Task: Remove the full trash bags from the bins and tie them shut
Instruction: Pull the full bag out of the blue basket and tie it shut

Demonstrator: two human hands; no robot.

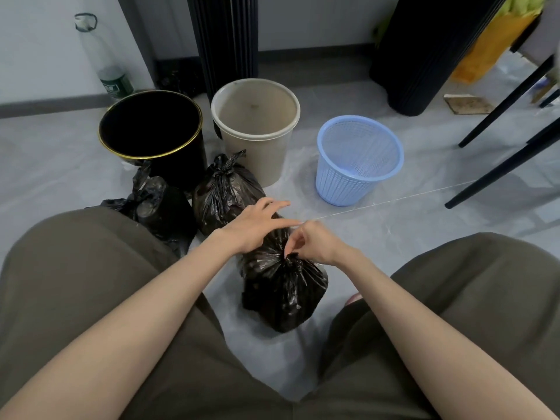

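a: what stands on the floor point(424, 237)?
b: three bins in a row: black bin point(151, 128), beige bin point(257, 116), blue mesh bin point(357, 159).
a: and the bags?
b: left bag point(157, 204) and middle bag point(224, 195), both knotted, sit just before the black and beige bins. the third bag point(285, 292) sits between the person's knees.
a: the hands?
b: left hand point(254, 228) is spread over its far side, fingers straight. right hand point(312, 244) pinches its gathered neck.

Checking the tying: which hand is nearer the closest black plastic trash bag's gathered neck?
Right. The right hand pinches the gathered neck; the left hand hovers open just beyond it.
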